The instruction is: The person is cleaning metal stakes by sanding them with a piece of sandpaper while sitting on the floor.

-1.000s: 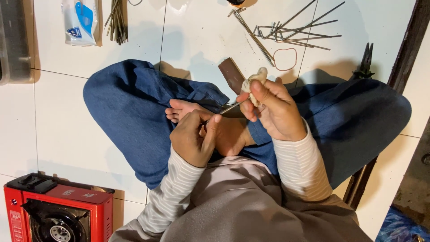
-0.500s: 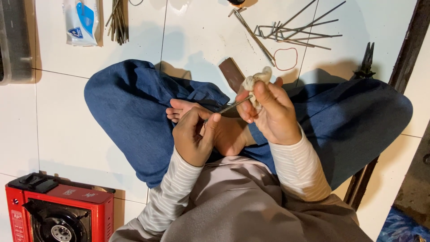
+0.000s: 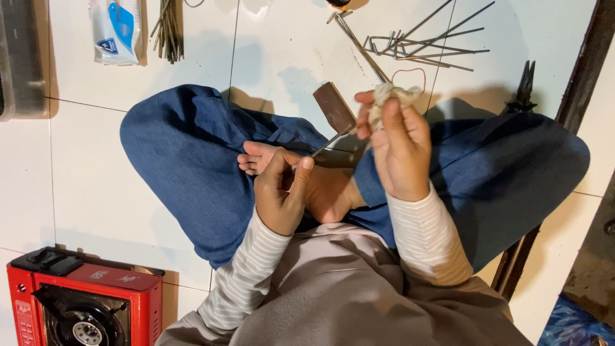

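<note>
A thin metal rod point(image 3: 330, 141) slants between both hands above the lap, its upper end wrapped in a crumpled whitish cloth point(image 3: 394, 96)

1. The cloth point(image 3: 397, 96) is off-white.
2. The trousers point(image 3: 186, 154) are plain blue.
3. The sleeves point(image 3: 426, 240) carry thin grey-and-white stripes.
4. The camp stove point(image 3: 83, 301) is red (black burner).
5. The floor tiles point(image 3: 83, 186) are white.
6. The packet point(image 3: 115, 29) is white with blue.

- One head-worn camera looks steeply down from above the seated person, close over the left hand point(image 3: 282, 192) and right hand point(image 3: 400, 144).
- The view faces forward across crossed legs to the white tiled floor point(image 3: 83, 173).
</note>
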